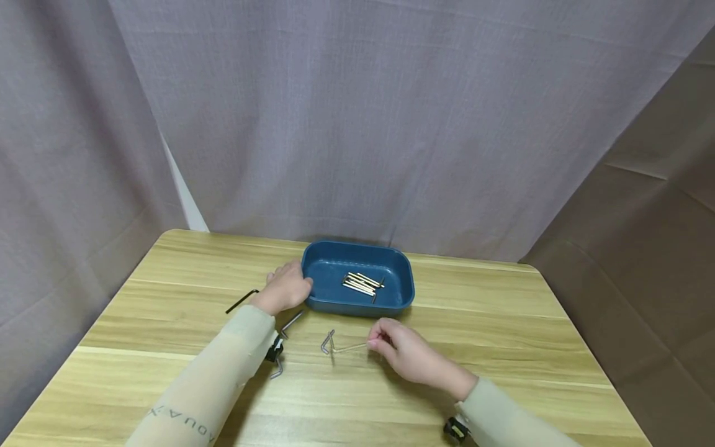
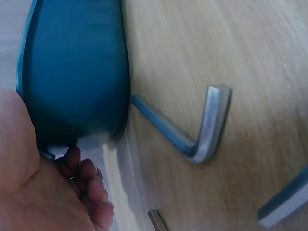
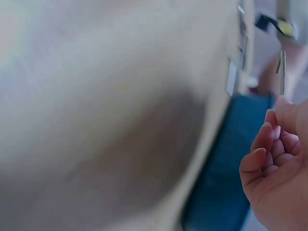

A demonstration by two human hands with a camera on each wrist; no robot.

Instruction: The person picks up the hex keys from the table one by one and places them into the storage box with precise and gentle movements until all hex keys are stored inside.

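**Right hand pinches a hex key beside the blue tray**

A silver hex key (image 1: 349, 347) lies low over the wooden table (image 1: 503, 323), its long arm pointing left from the fingertips of the right hand (image 1: 410, 357), which pinches its near end between thumb and forefinger. In the right wrist view the same key (image 3: 282, 72) stands out beyond the fingertips (image 3: 284, 113), the other fingers curled loosely under. Its bent end lies just beside a second small silver hex key (image 1: 327, 341) on the table, close enough that the head view does not show whether the two touch.

Just behind the held key sits a blue plastic tray (image 1: 399, 298), holding a bundle of silver hex keys (image 1: 362, 284). The left hand (image 1: 287, 288) rests against the tray's left end, fingers curled round the rim; the left wrist view shows the fingers (image 2: 89, 180) tucked under the tray's wall (image 2: 77, 72).

Between the two forearms, another silver hex key (image 1: 292, 323) lies slantwise close to the tray's front left corner, seen large in the left wrist view (image 2: 192, 130). One more hex key (image 1: 277, 371) lies nearer the person, partly under the left sleeve (image 1: 223, 372). A black hex key (image 1: 242, 301) lies apart, left of the left hand.
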